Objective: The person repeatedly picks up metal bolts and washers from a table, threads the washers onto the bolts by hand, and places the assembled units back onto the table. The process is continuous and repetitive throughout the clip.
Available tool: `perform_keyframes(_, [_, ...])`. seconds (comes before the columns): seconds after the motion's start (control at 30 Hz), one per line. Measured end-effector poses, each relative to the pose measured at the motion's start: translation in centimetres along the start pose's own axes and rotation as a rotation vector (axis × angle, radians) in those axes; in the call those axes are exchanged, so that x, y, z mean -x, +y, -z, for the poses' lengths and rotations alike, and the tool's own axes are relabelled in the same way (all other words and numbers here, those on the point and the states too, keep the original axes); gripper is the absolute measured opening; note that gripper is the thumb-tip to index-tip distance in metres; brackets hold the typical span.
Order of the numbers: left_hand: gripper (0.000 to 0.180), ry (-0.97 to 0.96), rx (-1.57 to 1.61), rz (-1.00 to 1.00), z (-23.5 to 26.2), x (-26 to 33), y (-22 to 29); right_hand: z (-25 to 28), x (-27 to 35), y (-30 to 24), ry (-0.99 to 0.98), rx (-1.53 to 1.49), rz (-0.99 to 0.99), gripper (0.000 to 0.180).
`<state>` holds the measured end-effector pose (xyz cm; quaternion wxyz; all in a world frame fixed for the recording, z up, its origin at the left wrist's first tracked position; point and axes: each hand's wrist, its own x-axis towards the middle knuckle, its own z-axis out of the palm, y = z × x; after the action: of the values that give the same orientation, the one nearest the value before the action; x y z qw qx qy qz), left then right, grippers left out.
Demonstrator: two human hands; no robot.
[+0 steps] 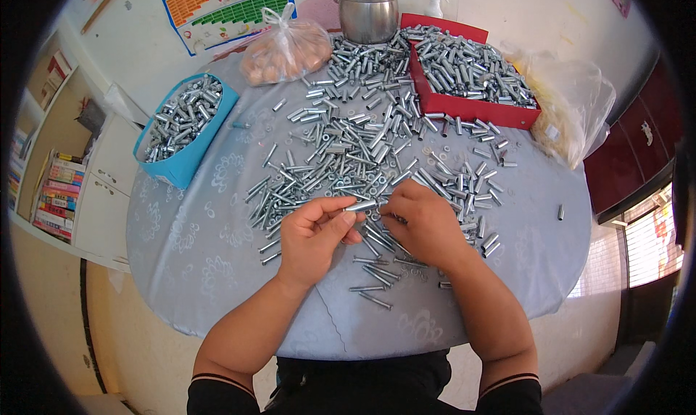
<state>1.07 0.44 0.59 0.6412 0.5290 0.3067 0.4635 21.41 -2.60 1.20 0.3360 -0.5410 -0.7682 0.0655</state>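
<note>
My left hand (313, 234) and my right hand (424, 223) meet over the round table (210, 248), which has a pale blue patterned cloth. Between their fingertips they pinch one short silver metal sleeve (362, 205), held level. A wide heap of silver bolts and sleeves (362, 139) spreads across the table just beyond and under the hands. Several loose bolts (373, 274) lie between my wrists.
A blue box (183, 170) full of metal parts sits at the left edge. A red tray (471, 110) piled with sleeves stands at the back right. A knotted plastic bag (286, 49), a steel pot (368, 10) and clear bags (573, 110) ring the far side.
</note>
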Motion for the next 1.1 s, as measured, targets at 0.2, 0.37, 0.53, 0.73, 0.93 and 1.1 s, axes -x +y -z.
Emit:
perform_keyframes(0.2, [0.021,0.011,-0.004,0.010,-0.2,0.0,0.0,1.0,0.3,0.1,0.191,-0.938,-0.587,0.006])
perform_keyframes(0.37, [0.021,-0.002,-0.010,0.002,-0.3,0.0,-0.1,1.1,0.5,-0.1,0.122,-0.995,-0.479,0.011])
perform_keyframes(0.53, [0.022,-0.021,-0.005,0.028,-0.3,0.1,0.0,1.4,0.4,-1.0,0.059,-0.972,-0.515,0.019])
perform_keyframes(0.73, [0.022,-0.035,-0.010,0.029,-0.3,0.1,0.0,1.6,0.5,-1.0,0.021,-0.974,-0.534,0.019])
perform_keyframes(0.93, [0.022,-0.075,-0.016,0.039,-0.3,0.3,0.3,1.6,0.7,-0.3,-0.079,-0.885,-0.493,0.014])
perform_keyframes(1.1, [0.023,-0.084,-0.015,0.062,-0.5,0.4,0.6,1.7,0.7,-0.7,-0.040,-0.717,-0.515,0.017])
